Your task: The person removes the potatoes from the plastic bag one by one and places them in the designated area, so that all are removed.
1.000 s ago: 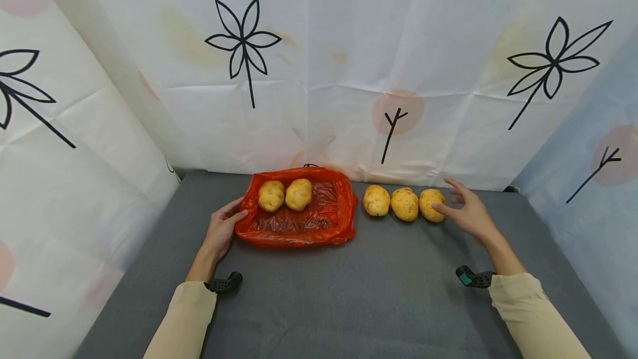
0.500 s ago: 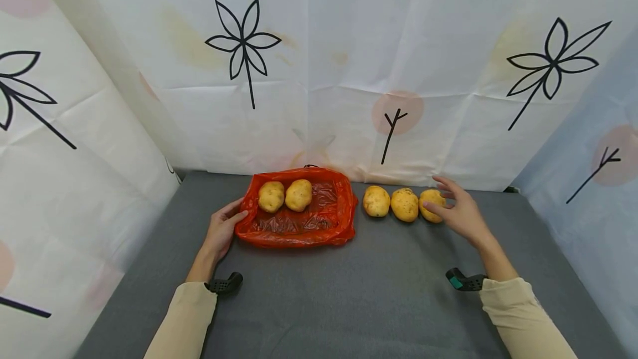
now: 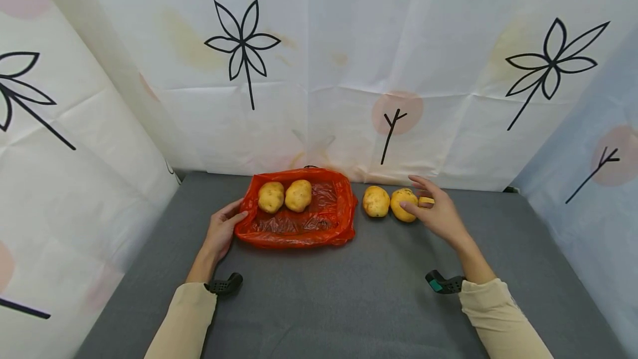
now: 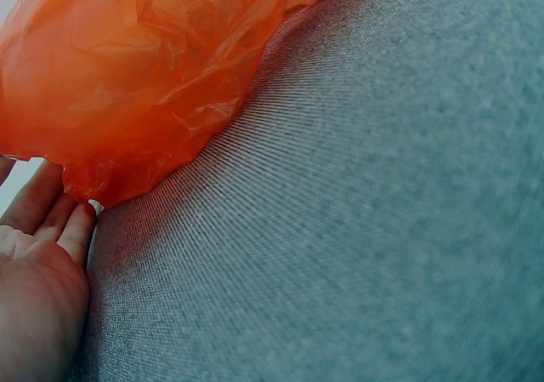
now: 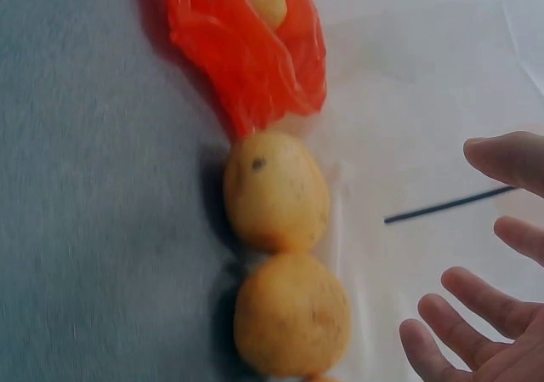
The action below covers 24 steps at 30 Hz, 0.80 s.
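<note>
A red plastic bag (image 3: pixel 294 240) lies spread with its mouth up, two potatoes (image 3: pixel 298 195) side by side in its left part. At its left edge my left hand (image 3: pixel 221 231) holds the bag between thumb and fingers; in the left wrist view the fingers (image 4: pixel 42 196) reach up to the thin orange-looking plastic. To the right of the bag three potatoes stand in a row: a left one (image 3: pixel 376 201), a middle one (image 3: pixel 402 199) and a right one mostly hidden by my right hand (image 3: pixel 438 212). That hand hovers over the row, fingers spread and holding nothing.
A dark grey cloth (image 3: pixel 339 298) covers the table. White fabric (image 3: pixel 339 126) printed with black flowers and twigs hangs at the back and both sides, close behind the bag and potatoes. Each wrist wears a black device (image 3: pixel 445 283).
My right hand has moved left along the potato row, from beside the right potato to over it and near the middle one. My left hand, the bag and the potatoes stay in place.
</note>
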{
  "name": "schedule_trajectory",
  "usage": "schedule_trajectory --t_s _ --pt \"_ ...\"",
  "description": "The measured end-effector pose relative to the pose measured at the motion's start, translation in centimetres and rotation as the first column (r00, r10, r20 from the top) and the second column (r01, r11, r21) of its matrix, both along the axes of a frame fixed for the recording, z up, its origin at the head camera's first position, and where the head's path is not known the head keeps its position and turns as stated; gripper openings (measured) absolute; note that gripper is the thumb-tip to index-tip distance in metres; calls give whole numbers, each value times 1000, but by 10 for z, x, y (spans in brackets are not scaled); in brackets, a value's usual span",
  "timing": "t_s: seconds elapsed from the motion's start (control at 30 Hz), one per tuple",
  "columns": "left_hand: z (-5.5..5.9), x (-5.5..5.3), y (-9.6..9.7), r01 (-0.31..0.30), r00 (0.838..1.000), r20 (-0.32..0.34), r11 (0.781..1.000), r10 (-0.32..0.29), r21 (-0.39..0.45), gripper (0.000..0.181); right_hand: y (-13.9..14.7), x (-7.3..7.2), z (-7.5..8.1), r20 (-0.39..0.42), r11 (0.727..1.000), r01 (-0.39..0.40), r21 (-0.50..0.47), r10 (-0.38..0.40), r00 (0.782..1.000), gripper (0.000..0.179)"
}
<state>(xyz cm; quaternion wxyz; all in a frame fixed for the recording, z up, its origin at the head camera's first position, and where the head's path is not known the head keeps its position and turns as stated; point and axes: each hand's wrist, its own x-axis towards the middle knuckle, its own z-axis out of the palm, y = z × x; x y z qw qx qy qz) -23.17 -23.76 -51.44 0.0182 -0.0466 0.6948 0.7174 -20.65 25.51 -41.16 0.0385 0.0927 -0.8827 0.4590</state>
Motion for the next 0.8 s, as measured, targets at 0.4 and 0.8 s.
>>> schedule_trajectory --t_s 0.4,0.8 --pt "-3 -2 -1 -7 1000 -15 1000 7 -23 51 -31 -4 -3 -12 991 -80 -111 79 997 62" --pt "-4 0 -1 0 1000 -23 1000 0 -17 52 -66 -13 -3 -2 971 -142 -193 145 989 59"
